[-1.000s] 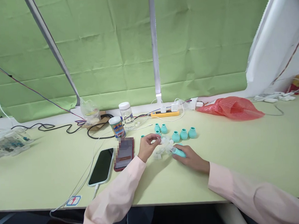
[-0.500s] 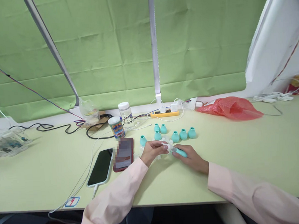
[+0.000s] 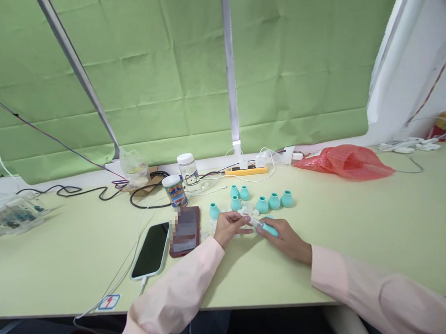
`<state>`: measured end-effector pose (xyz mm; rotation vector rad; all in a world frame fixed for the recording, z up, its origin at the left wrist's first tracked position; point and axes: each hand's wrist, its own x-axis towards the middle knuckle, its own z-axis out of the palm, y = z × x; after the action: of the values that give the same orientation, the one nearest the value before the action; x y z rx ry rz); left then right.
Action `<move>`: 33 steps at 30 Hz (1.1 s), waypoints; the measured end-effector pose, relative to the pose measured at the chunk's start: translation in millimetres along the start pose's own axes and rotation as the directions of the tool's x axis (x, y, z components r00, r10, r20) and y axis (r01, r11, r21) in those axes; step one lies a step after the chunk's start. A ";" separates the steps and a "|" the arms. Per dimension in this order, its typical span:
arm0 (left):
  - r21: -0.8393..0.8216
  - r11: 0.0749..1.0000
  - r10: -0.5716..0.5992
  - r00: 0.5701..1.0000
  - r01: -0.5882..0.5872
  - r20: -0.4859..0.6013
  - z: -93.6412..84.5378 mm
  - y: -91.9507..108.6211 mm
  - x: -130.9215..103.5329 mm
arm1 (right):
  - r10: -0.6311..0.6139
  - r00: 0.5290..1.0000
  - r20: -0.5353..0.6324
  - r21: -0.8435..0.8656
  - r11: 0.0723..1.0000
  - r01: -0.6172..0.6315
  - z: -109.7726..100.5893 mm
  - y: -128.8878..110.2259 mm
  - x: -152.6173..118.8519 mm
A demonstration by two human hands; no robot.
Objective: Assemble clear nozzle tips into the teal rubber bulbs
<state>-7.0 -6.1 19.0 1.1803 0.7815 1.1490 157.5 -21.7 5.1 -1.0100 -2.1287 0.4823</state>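
Observation:
A teal rubber bulb (image 3: 270,230) with a clear tube (image 3: 256,222) at its left end lies in the grip of my right hand (image 3: 284,236). My left hand (image 3: 229,226) pinches a small white tip (image 3: 246,215) at the tube's other end between thumb and forefinger, its lower fingers partly spread. Just beyond my hands, several teal bulbs stand mouth up, one bulb (image 3: 262,205) close behind my right hand and another bulb (image 3: 214,211) behind my left. Small white and clear parts (image 3: 256,212) lie between them and my hands, partly hidden.
Left of my left hand lie a phone in a dark red case (image 3: 185,230) and a white-edged phone (image 3: 151,251) on a cable. Behind them stand a printed can (image 3: 175,192) and a clear jar (image 3: 189,173). A yellow power strip (image 3: 246,171) and red plastic bag (image 3: 344,163) sit farther back.
My left hand has shifted slightly, its lower fingers loosening, and more of the clear tube shows between my hands. The right hand keeps hold of the teal bulb.

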 end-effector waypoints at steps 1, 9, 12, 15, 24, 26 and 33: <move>0.008 1.000 0.006 1.000 -0.006 -0.008 0.4 -0.9 0.0 | 0.001 1.000 -0.004 -0.014 1.000 -0.001 0.3 -0.1 0.2; -0.004 0.998 -0.059 0.997 0.060 0.056 -1.1 1.5 -3.6 | -0.050 0.999 -0.007 -0.058 0.997 0.049 -0.9 -3.1 -0.8; 0.005 0.996 -0.086 0.993 0.086 0.083 -2.4 3.8 -5.1 | -0.065 0.998 0.013 -0.071 0.995 0.066 -1.9 -4.0 -1.6; 0.019 0.996 -0.093 0.991 0.092 0.098 -4.2 4.2 -5.4 | -0.071 0.997 0.038 -0.074 0.995 0.074 -3.1 -4.8 -2.0; 0.026 1.000 0.005 0.997 -0.007 0.079 -0.3 3.0 -5.9 | -0.048 0.998 0.040 0.057 0.997 0.046 -7.2 -7.6 3.5; 0.061 0.997 0.049 0.996 -0.053 0.073 2.1 5.1 -6.5 | -0.039 0.998 0.043 0.114 0.993 0.034 -8.8 -9.8 4.9; 0.631 0.756 0.265 0.963 -0.177 -0.048 -4.3 11.0 -5.6 | 0.075 0.922 -0.380 0.122 0.992 -0.030 -37.7 19.7 19.2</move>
<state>-15.4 -10.5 27.9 1.8012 1.2111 1.2105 187.2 6.7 27.4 -1.0060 -1.7095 0.3896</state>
